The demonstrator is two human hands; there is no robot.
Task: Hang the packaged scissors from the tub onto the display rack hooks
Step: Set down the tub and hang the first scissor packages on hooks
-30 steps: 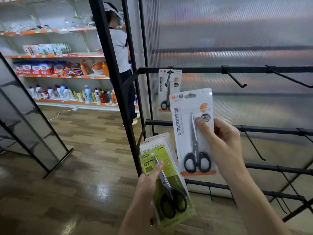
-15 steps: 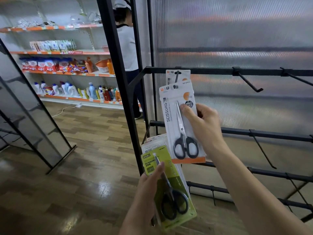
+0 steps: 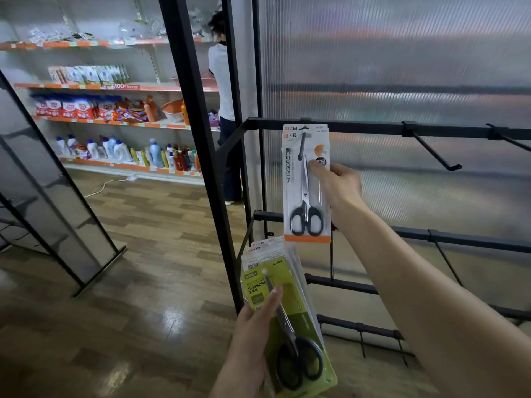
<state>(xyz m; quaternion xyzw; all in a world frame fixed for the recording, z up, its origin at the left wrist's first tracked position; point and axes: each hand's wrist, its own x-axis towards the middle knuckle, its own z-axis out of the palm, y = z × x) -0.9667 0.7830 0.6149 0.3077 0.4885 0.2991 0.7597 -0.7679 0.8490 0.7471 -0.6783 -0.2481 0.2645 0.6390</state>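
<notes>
You're in a shop: left of the black display rack (image 3: 373, 129), orange-edged shelves (image 3: 94, 87) carry detergent bottles (image 3: 156, 153) and packaged goods (image 3: 66, 107).

A white scissors pack (image 3: 306, 182) with an orange strip along its bottom edge hangs upright on the leftmost hook (image 3: 300, 146) of the black display rack's top bar (image 3: 359, 128), the black hook passing through its hang hole. It shows black-handled scissors, blades up, and the word SCISSORS running vertically. The top edge of another white pack (image 3: 306, 128) peeks out just behind it on the same hook. Lower down, a stack of packs (image 3: 287, 314) tilts with its top leaning left, a green-carded one in front with black-handled scissors, white ones behind. An empty hook (image 3: 431, 149) juts out further right.
</notes>
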